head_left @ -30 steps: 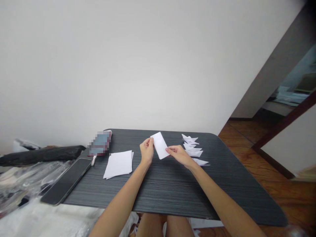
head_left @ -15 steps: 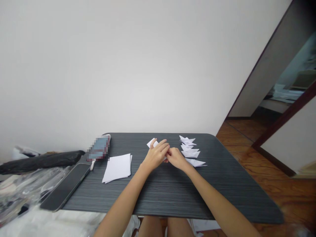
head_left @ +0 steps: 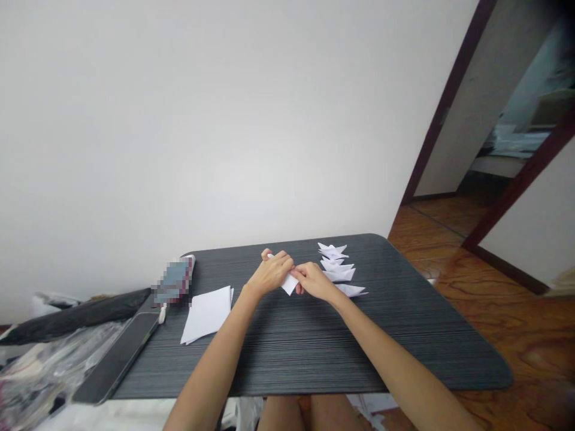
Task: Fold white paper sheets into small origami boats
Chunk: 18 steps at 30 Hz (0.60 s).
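Paper slip (head_left: 288,283): small white piece, folded over, held just above the dark table (head_left: 314,347) near its far middle; only a corner and a thin edge show between the hands.
Long axis: runs from far left to near right, roughly from the left thumb toward the right fingertips.
Left hand (head_left: 269,274): closed over the far-left end of the slip, fingers curled on top, covering most of it.
Right hand (head_left: 313,280): pinching the near-right end, fingertips touching those of the left hand.
Nearer hand: both on it; the left one covers more of the paper.
Direction from grip: the exposed corner points down and toward the person, between the two hands.
Sheet stack (head_left: 207,305): flat white sheets, left of the hands, apart from them.
Folded pieces (head_left: 336,268): row of white folded shapes, just right and far of the right hand, not touched.
Phone (head_left: 117,358): dark, at the table's left edge, well apart.
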Tool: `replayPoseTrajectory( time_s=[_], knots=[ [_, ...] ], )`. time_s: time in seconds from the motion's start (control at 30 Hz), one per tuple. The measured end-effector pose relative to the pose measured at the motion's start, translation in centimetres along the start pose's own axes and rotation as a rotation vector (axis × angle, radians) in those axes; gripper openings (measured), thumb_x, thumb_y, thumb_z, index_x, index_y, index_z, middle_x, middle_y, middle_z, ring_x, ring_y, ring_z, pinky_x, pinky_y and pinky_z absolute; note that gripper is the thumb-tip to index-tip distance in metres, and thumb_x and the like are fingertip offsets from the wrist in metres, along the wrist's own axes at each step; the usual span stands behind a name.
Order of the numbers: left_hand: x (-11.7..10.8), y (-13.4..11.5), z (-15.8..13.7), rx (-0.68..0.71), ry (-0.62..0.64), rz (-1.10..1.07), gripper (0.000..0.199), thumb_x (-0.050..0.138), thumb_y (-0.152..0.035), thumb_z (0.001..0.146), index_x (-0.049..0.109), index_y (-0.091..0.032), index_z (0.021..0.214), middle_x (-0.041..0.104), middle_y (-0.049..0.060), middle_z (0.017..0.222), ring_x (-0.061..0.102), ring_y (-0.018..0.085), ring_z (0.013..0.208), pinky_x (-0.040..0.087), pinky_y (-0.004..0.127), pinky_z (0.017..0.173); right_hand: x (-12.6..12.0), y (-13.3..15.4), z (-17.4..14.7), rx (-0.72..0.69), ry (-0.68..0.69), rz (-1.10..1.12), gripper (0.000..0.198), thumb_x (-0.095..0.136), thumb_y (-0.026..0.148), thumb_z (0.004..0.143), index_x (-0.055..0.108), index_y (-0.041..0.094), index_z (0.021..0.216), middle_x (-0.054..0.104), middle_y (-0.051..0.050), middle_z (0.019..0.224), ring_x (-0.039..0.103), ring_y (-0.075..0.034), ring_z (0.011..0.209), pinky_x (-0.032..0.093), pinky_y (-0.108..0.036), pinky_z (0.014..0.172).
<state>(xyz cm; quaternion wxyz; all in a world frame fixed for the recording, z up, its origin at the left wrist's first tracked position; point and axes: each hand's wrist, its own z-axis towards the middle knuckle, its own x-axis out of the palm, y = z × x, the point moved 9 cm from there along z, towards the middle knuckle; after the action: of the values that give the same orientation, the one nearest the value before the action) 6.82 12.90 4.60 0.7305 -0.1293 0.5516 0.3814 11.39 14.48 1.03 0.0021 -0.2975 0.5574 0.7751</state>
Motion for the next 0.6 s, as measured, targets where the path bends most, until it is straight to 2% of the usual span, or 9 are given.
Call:
replayPoseTrajectory(
  time_s=[0.1,0.23,0.33,0.37,0.43,0.5,0.57,0.6],
  knots=[
    [0.3,2.5,-0.8,-0.107,-0.011,-0.004,0.014,0.036,-0.016,0.083,0.049,-0.016,0.079,0.058,0.006,0.079,0.048,0.020,0.085,0.021,0.040,0.080,-0.3,-0.2,-0.3,0.013,0.014,0.004,0.034,0.039,0.032,0.079,0.052,0.015,0.053,0.057,-0.001,0.043,0.054,-0.011,0.038,0.041,-0.020,0.043],
    [-0.5,9.6,-4.1,-0.526,-0.100,0.030,0.020,0.031,-0.009,0.082,0.050,-0.014,0.076,0.058,0.008,0.078,0.050,0.019,0.082,0.021,0.040,0.077,-0.3,-0.4,-0.9,0.051,0.086,0.055,0.031,0.039,0.030,0.078,0.053,0.014,0.056,0.059,-0.003,0.047,0.056,-0.012,0.042,0.041,-0.020,0.042],
    [-2.7,11.7,-6.3,-0.767,-0.273,0.025,0.026,0.026,-0.014,0.085,0.050,-0.014,0.076,0.058,0.007,0.077,0.051,0.019,0.082,0.022,0.039,0.076,-0.4,-0.2,-1.1,0.063,0.072,0.007,0.030,0.037,0.030,0.079,0.054,0.014,0.059,0.060,-0.003,0.049,0.057,-0.012,0.044,0.041,-0.020,0.045],
    [-3.2,11.2,-6.3,-0.769,-0.314,-0.011,0.027,0.025,-0.016,0.086,0.050,-0.014,0.078,0.059,0.007,0.079,0.051,0.019,0.082,0.022,0.038,0.076,-0.5,0.0,-1.2,0.056,0.052,-0.046,0.030,0.037,0.030,0.080,0.054,0.014,0.060,0.060,-0.003,0.050,0.057,-0.012,0.046,0.041,-0.020,0.046],
    [-3.6,8.3,-4.6,-0.576,-0.306,-0.123,0.027,0.026,-0.019,0.087,0.052,-0.016,0.088,0.059,0.007,0.091,0.050,0.017,0.090,0.022,0.036,0.079,-0.6,0.4,-1.3,0.019,0.006,-0.193,0.030,0.038,0.030,0.080,0.056,0.015,0.061,0.060,-0.003,0.051,0.057,-0.013,0.050,0.039,-0.021,0.050],
    [-2.8,4.5,-2.6,-0.322,-0.194,-0.222,0.025,0.031,-0.024,0.087,0.053,-0.019,0.098,0.058,0.007,0.101,0.049,0.017,0.096,0.022,0.035,0.082,-0.7,0.8,-1.4,-0.032,-0.031,-0.334,0.030,0.039,0.029,0.081,0.056,0.016,0.061,0.060,-0.003,0.054,0.056,-0.014,0.054,0.038,-0.022,0.053],
    [-1.4,1.8,-1.7,-0.174,-0.068,-0.323,0.024,0.035,-0.027,0.086,0.056,-0.020,0.093,0.061,0.005,0.092,0.052,0.016,0.088,0.024,0.035,0.081,-1.0,1.2,-1.3,-0.071,-0.087,-0.407,0.027,0.040,0.029,0.080,0.057,0.017,0.063,0.061,-0.004,0.059,0.055,-0.015,0.057,0.037,-0.024,0.057],
    [-0.6,1.1,-1.6,-0.151,-0.024,-0.372,0.024,0.035,-0.027,0.085,0.058,-0.019,0.089,0.063,0.004,0.084,0.054,0.015,0.080,0.026,0.035,0.081,-1.3,1.3,-1.2,-0.087,-0.127,-0.414,0.025,0.042,0.030,0.080,0.058,0.017,0.065,0.062,-0.004,0.063,0.055,-0.015,0.060,0.037,-0.025,0.059]
  ],
)
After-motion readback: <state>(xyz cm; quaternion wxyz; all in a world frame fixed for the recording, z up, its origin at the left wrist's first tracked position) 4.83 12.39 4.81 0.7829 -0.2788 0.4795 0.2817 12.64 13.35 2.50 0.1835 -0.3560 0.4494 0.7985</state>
